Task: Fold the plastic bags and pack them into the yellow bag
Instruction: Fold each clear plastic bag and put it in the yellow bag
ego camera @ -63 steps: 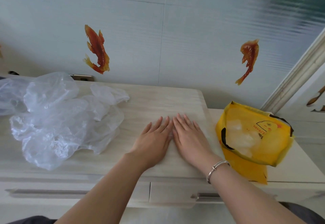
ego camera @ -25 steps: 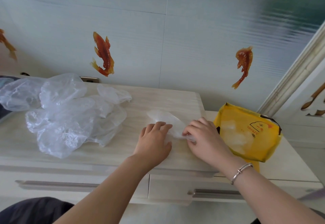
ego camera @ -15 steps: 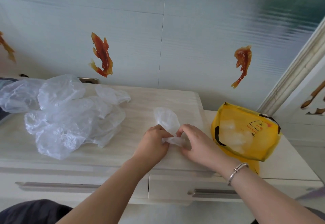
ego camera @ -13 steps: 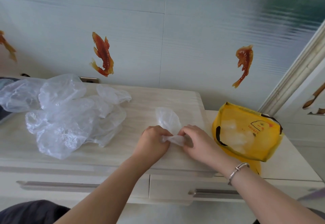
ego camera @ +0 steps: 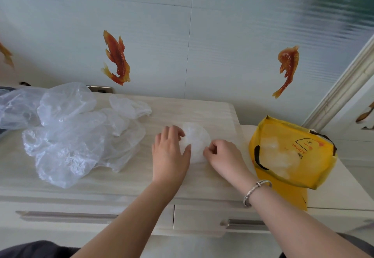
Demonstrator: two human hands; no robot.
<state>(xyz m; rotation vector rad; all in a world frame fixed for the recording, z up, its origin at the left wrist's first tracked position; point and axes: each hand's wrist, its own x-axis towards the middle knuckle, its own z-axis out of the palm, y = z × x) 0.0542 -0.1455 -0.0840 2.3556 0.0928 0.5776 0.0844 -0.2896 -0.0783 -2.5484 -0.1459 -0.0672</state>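
Observation:
A small folded clear plastic bag (ego camera: 196, 142) lies on the pale wooden cabinet top (ego camera: 192, 110), between my hands. My left hand (ego camera: 170, 154) rests flat on its left part, fingers spread. The fingers of my right hand (ego camera: 224, 155) pinch its right edge. A heap of loose clear plastic bags (ego camera: 68, 130) lies to the left. The yellow bag (ego camera: 291, 152) with a duck print stands open at the right, with folded clear bags inside.
The cabinet has two drawers with bar handles (ego camera: 66, 215) along its front. A tiled wall with orange fish stickers (ego camera: 116, 58) rises behind it. A white door frame (ego camera: 344, 87) stands at the far right. A lower white surface (ego camera: 342, 193) carries the yellow bag.
The raised flap of the small bag has been laid down flat. My left hand went from pinching to pressing flat on it. My right hand still pinches the right edge.

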